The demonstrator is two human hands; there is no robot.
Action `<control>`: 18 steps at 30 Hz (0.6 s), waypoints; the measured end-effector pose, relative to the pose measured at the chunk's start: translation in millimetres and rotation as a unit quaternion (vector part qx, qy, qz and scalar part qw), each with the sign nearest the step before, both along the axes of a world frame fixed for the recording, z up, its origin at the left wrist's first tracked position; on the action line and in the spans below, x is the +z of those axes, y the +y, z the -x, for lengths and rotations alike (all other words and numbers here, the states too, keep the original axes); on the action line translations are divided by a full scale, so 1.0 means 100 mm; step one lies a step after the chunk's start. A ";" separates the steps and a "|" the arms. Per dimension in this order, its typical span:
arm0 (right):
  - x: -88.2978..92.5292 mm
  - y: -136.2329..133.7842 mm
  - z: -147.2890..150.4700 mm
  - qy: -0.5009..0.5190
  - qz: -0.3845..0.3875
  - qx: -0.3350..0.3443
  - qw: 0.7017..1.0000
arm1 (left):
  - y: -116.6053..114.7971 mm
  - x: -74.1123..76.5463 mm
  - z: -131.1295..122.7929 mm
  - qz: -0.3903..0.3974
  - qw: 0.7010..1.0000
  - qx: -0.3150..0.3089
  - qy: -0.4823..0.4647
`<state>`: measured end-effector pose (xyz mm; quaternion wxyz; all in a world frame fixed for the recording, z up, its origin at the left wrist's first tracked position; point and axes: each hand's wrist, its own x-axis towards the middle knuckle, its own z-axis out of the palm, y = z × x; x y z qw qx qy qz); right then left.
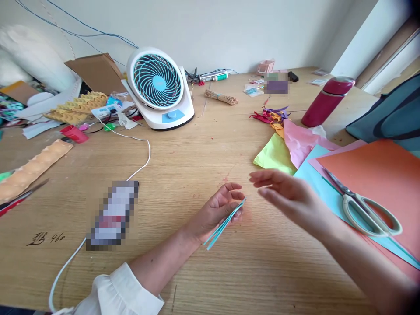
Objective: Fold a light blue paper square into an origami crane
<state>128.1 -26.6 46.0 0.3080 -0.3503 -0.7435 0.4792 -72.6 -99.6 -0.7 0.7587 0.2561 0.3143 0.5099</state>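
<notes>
Near the middle of the table, my left hand (221, 210) pinches a few narrow turquoise paper strips (223, 227) between thumb and fingers; their loose ends fan out toward me. My right hand (284, 190) hovers to the right, apart from the strips, its fingers stretched out and slightly blurred, with nothing visible in them. Beyond my right forearm, scissors (364, 210) with pale handles lie on orange paper (374, 168) and light blue paper (315, 168). Lime green paper (275, 153) and crumpled pink paper (300, 142) are just past my right hand.
A white fan (157, 83) stands at the back. A phone (113, 214) with a white cable (149, 151) lies left. A dark red flask (328, 103) and a blue-grey bag (390, 111) stand right. Thin sticks (220, 97) and coloured scraps (271, 116) lie farther back.
</notes>
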 end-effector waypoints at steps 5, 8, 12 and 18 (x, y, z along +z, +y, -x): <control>-0.36 -0.14 0.29 0.056 0.130 0.057 0.988 | -0.02 0.04 -0.05 0.045 0.997 0.019 -0.056; -0.43 -0.22 0.32 0.117 0.191 0.047 0.973 | -0.03 0.03 -0.08 0.051 0.997 0.020 -0.053; -0.39 -0.23 0.27 0.155 0.222 0.052 0.961 | -0.02 -0.01 -0.06 0.011 0.999 0.017 0.031; -0.41 -0.12 0.17 0.137 0.202 0.004 0.970 | 0.01 -0.04 0.07 -0.107 0.975 0.029 0.191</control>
